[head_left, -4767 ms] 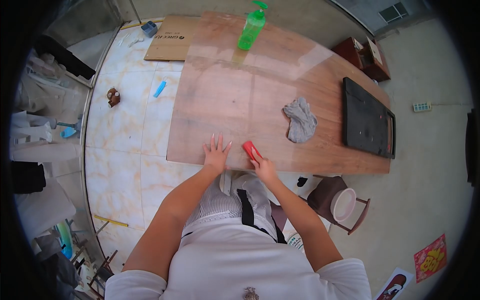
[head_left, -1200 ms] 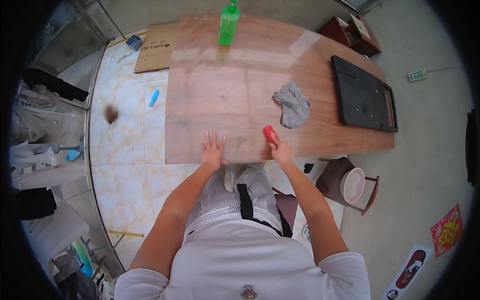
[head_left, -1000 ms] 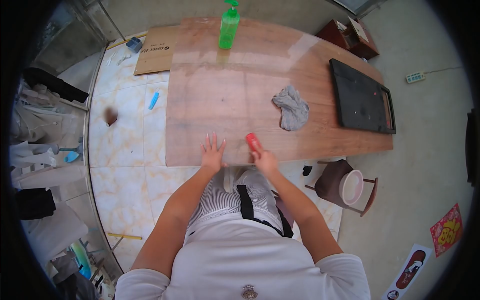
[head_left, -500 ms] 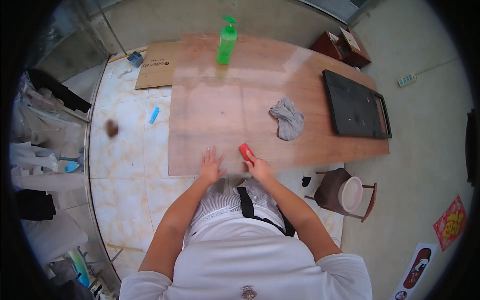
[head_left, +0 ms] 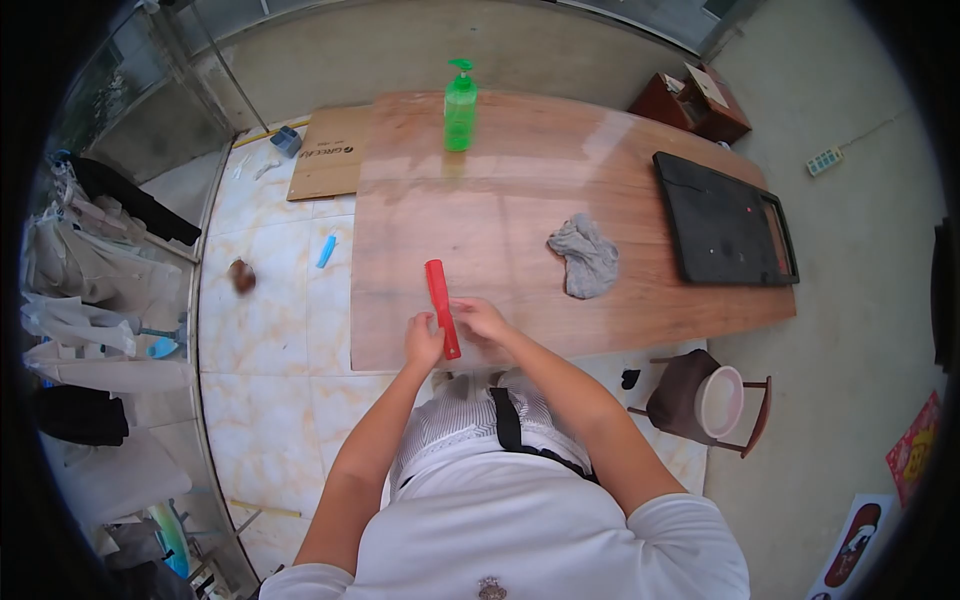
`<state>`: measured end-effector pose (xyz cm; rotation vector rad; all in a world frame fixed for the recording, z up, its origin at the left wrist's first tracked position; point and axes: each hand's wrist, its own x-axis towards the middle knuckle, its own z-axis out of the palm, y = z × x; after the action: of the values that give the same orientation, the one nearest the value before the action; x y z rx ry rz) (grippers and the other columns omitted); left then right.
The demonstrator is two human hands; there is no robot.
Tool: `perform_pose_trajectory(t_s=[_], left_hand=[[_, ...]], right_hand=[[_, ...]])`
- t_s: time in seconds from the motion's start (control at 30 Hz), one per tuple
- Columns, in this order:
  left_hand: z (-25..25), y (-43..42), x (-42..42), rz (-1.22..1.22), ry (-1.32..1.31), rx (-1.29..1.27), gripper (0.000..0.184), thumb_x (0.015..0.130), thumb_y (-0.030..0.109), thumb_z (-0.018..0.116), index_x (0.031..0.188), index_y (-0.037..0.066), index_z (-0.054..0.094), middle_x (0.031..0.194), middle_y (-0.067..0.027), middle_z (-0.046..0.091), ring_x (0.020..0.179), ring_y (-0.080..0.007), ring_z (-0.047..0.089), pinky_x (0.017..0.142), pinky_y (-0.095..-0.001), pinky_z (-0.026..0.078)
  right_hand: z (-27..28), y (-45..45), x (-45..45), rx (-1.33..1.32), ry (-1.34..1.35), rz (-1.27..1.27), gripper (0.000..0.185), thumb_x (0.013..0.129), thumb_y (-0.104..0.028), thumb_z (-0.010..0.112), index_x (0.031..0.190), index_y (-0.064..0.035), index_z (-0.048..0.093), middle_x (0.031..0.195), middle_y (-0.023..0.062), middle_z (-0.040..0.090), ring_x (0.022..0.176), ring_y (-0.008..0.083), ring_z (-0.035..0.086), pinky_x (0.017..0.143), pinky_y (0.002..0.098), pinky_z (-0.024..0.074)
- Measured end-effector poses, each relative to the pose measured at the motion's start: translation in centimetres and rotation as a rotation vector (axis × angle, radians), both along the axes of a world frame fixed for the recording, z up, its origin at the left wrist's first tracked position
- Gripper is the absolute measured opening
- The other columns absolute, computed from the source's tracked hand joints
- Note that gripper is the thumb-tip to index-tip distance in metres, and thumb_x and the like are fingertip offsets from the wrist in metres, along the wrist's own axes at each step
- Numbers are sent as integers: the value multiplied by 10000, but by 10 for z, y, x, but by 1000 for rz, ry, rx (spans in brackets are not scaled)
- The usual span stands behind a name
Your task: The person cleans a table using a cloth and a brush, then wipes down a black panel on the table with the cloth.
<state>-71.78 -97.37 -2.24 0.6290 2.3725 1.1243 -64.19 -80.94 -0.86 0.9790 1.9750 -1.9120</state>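
Note:
A long, flat red object (head_left: 437,285), narrower near its middle, is tilted slightly between my hands over the near left part of the wooden table; its exact kind is unclear. My left hand (head_left: 424,340) has its thumb and fingers closed about the lower part. My right hand (head_left: 482,318) is on the other side, slightly blurred, fingers stretched toward the middle and their tips at its edge; whether they press on it is hard to see. Farther right on the wooden table (head_left: 500,220) lies a crumpled grey cloth (head_left: 585,257).
A green pump bottle (head_left: 460,115) stands at the table's far side. A black rectangular panel (head_left: 722,220) lies at the right end. Beyond the near right edge is a chair (head_left: 672,390) with a pale basin (head_left: 718,402). Cardboard (head_left: 325,155) and a blue item (head_left: 326,251) are on the floor left.
The red object has gone from my right hand to between both hands and shows longer. My left hand has lifted from lying spread on the table and closed on it. The camera view has shifted slightly.

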Motion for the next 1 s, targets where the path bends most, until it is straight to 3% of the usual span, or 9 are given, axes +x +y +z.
perform_pose_trajectory(t_s=[0.07,0.13,0.27,0.37,0.47,0.57,0.7,0.77,1.0], left_hand=[[0,4,8,-20,-3,-93,435,780,158,674,1176,19,559,1273,-213,501,1175,-367,513,1001,-417,425],[8,6,17,8,5,-150,504,744,122,665,1222,20,540,1374,-251,426,1259,-399,450,1061,-428,383],[15,15,43,41,124,-156,612,735,90,632,1320,21,468,1468,-324,269,1356,-465,306,1123,-450,301],[24,23,68,50,197,-198,660,729,70,620,1361,32,433,1489,-329,219,1381,-488,246,1140,-479,265],[35,28,88,30,282,-220,669,719,45,608,1365,39,433,1495,-321,205,1391,-496,220,1139,-516,251],[41,37,105,79,304,-184,669,706,19,600,1356,39,441,1497,-315,205,1393,-496,217,1137,-540,241],[37,45,124,106,298,-169,693,688,6,604,1361,41,443,1511,-279,215,1405,-485,206,1141,-549,228],[38,50,136,81,286,-166,716,681,9,611,1374,45,439,1522,-256,219,1418,-472,192,1148,-549,215],[42,49,141,77,308,-266,778,676,15,600,1425,6,388,1543,-174,274,1460,-384,165,1186,-501,169]], right_hand=[[-26,51,30,411,62,-65,342,871,-151,636,1207,-93,660,1039,142,684,984,209,637,870,321,501],[-18,105,53,922,68,-200,411,770,-115,632,1181,-114,654,1187,185,617,1036,342,610,875,431,493],[41,188,72,1438,-49,-143,602,753,-241,718,1309,-90,545,1380,146,474,1236,381,462,1001,500,411],[24,229,88,1595,-174,44,661,761,-328,748,1309,-62,493,1256,149,529,1157,355,511,976,471,428],[-1,252,89,1344,-267,317,476,780,-339,729,1144,-86,556,1167,110,537,1088,312,525,912,496,431],[4,246,103,1437,0,678,352,796,-324,709,1027,-106,556,1096,83,528,1054,274,528,852,474,431],[41,192,112,1268,187,1207,356,804,-306,683,1094,-130,574,1170,46,537,1116,245,500,878,419,421],[33,156,108,1221,452,1241,371,785,-326,701,1078,-139,573,1083,39,524,1075,242,493,850,406,410],[8,60,48,1156,303,925,360,781,-336,693,1064,-129,613,1090,51,567,1069,260,502,859,425,396]])
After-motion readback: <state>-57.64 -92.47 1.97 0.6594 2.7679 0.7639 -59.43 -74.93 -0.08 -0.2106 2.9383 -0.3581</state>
